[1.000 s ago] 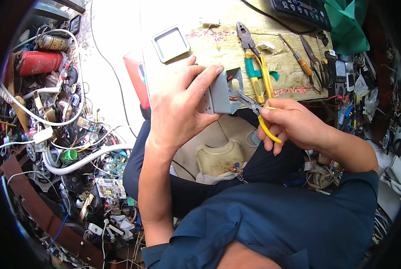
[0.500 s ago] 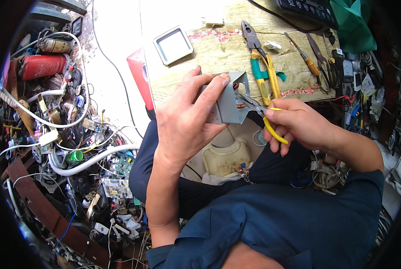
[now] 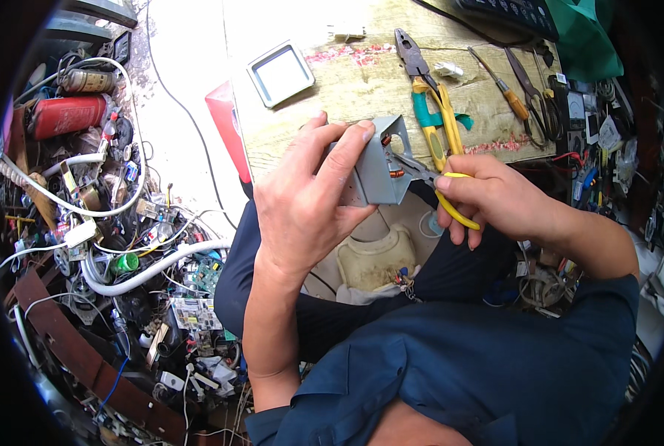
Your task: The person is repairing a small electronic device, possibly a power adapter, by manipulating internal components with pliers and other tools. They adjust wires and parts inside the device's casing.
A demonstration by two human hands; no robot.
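At the frame's centre, the left hand [image 3: 300, 195] clasps the grey box [image 3: 373, 178]; its hollow side faces right. There the right hand [image 3: 495, 192] has its grip closed around small pliers [image 3: 425, 175], whose long axis slants up-left into the box.

Left forearm [image 3: 270, 327] extended forward; left hand [image 3: 295, 189], back uppermost, grasping, with thumb [image 3: 358, 217] spread from the fingers [image 3: 347, 152]. Right forearm [image 3: 588, 238] angled leftward; right hand [image 3: 491, 192] curled in a grip.

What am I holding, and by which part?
Left hand: a grey, box-shaped housing, by its left part, away from the open end. Right hand: slim metal pliers, by the yellow handles.
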